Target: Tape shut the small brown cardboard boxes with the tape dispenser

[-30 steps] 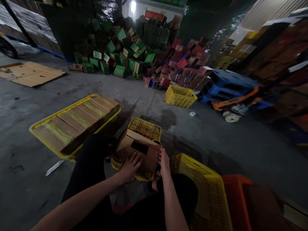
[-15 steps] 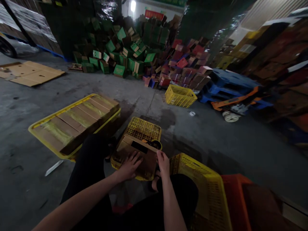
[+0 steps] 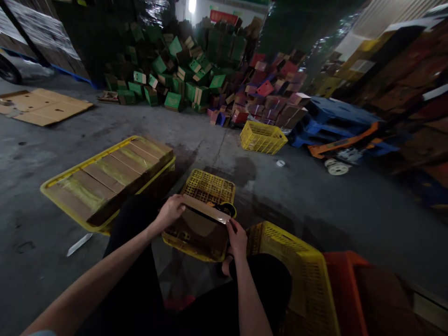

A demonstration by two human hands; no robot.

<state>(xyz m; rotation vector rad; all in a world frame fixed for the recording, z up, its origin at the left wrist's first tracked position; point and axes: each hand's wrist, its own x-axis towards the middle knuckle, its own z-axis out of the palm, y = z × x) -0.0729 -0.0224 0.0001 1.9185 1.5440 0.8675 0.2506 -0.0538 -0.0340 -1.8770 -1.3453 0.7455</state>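
Observation:
A brown cardboard box (image 3: pixel 200 229) rests on an upturned yellow crate (image 3: pixel 210 186) in front of my knees. My left hand (image 3: pixel 171 210) grips the far left corner of the box's top flap, fingers curled over its edge. My right hand (image 3: pixel 236 237) pinches the right end of the same flap. The flap (image 3: pixel 206 210) stands raised and shows a glossy strip along its edge. A black and orange tape dispenser (image 3: pixel 224 208) lies on the crate just behind the box.
A yellow crate of taped brown boxes (image 3: pixel 105 177) sits at the left. Another yellow crate (image 3: pixel 294 261) and an orange one (image 3: pixel 346 289) stand at my right. Farther off are a yellow crate (image 3: pixel 262 137), piles of green boxes (image 3: pixel 175 79) and red boxes (image 3: pixel 269 98), and blue pallets (image 3: pixel 332 116).
My left hand has moved from lying flat on the box's near side up to the far left corner of the flap. The flap has been lifted. My right hand shifted slightly along the box's right edge.

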